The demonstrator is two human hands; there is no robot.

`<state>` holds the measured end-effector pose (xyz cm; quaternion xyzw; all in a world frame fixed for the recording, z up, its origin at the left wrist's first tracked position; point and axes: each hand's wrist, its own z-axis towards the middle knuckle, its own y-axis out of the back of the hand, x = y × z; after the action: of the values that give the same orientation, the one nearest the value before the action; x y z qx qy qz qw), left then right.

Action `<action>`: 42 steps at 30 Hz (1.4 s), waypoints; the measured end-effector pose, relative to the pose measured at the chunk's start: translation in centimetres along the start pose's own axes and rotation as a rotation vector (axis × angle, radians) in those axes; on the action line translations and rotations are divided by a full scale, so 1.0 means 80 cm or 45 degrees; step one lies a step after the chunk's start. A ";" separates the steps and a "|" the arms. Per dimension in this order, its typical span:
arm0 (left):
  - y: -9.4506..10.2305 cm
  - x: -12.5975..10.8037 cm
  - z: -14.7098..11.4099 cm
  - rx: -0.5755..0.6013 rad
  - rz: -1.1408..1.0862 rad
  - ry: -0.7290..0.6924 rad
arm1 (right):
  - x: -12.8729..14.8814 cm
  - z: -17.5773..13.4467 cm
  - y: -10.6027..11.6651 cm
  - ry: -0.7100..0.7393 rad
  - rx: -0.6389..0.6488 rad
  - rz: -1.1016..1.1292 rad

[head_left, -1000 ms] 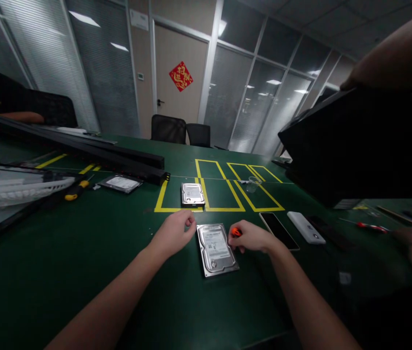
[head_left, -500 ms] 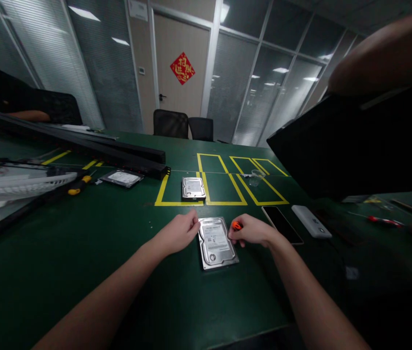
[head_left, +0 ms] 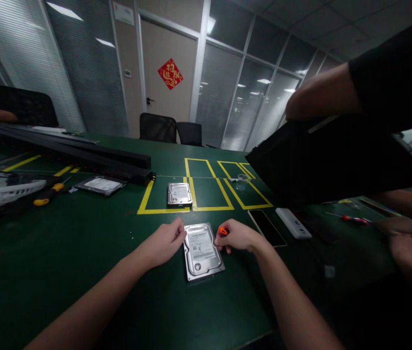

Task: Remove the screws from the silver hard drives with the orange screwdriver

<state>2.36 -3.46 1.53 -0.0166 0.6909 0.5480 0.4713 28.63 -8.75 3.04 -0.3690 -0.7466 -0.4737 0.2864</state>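
Observation:
A silver hard drive (head_left: pixel 201 253) lies flat on the green table in front of me, label side up. My left hand (head_left: pixel 167 240) is closed at its upper left edge, with thumb and fingertips against the metal. On the opposite side, my right hand (head_left: pixel 238 236) grips an orange-handled screwdriver (head_left: pixel 223 231); only the handle end shows, and its shaft is hidden. Some fingers of that hand rest by the drive's right edge. A second hard drive (head_left: pixel 179 194) sits farther off, inside a yellow taped box.
Right of my hand lie a phone (head_left: pixel 267 227), a white power bank (head_left: pixel 292 223) and a red-handled screwdriver (head_left: pixel 354 219). A co-worker's arm (head_left: pixel 322 95) and a black panel (head_left: pixel 300 160) overhang the right. Leftward are another drive (head_left: pixel 102 184), a yellow screwdriver (head_left: pixel 48 194) and long black bars (head_left: pixel 118 160).
The view has turned, so the scene sits farther left and slightly lower. Both my hands stay at the drive. More of the co-worker's arms and hands shows on the right.

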 end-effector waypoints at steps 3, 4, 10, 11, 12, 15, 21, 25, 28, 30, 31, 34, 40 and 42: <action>0.000 0.000 0.000 0.009 0.000 0.016 | -0.001 0.000 0.000 0.001 0.002 0.003; 0.000 0.000 0.000 0.008 -0.004 0.016 | 0.000 -0.001 0.000 -0.003 0.004 0.002; -0.002 0.006 0.000 -0.013 -0.042 -0.007 | 0.007 -0.011 0.005 0.010 0.024 -0.036; -0.003 0.007 0.000 -0.013 -0.046 -0.005 | 0.008 -0.014 0.007 0.012 0.021 -0.054; -0.003 0.007 0.000 -0.012 -0.050 -0.003 | 0.009 -0.017 0.008 0.009 0.012 -0.077; -0.001 0.006 -0.001 0.004 -0.065 0.010 | 0.010 -0.032 0.007 -0.043 -0.048 -0.176; 0.000 0.000 -0.002 -0.002 -0.045 0.000 | 0.012 -0.078 -0.026 0.002 -0.151 -0.646; -0.002 0.003 0.002 0.000 -0.046 0.017 | 0.015 -0.094 -0.049 0.018 -0.281 -0.693; -0.002 0.009 0.005 -0.003 -0.047 0.042 | 0.016 -0.091 -0.058 0.033 -0.300 -0.660; -0.001 0.013 0.006 -0.009 -0.051 0.061 | 0.016 -0.087 -0.060 0.043 -0.300 -0.647; -0.001 0.015 0.006 -0.012 -0.053 0.067 | 0.017 -0.085 -0.060 0.045 -0.301 -0.647; 0.002 0.020 0.007 -0.032 -0.058 0.078 | 0.018 -0.084 -0.055 0.069 -0.286 -0.641; 0.009 0.028 0.008 -0.074 -0.041 0.088 | 0.044 -0.083 -0.002 0.458 -0.529 -0.204; 0.010 0.029 0.008 -0.084 -0.036 0.072 | 0.058 -0.073 0.016 0.690 -0.610 0.120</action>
<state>1.06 -1.49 0.63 -0.0573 0.6851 0.5631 0.4585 27.50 -12.47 9.58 -0.3207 -0.4937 -0.7021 0.4006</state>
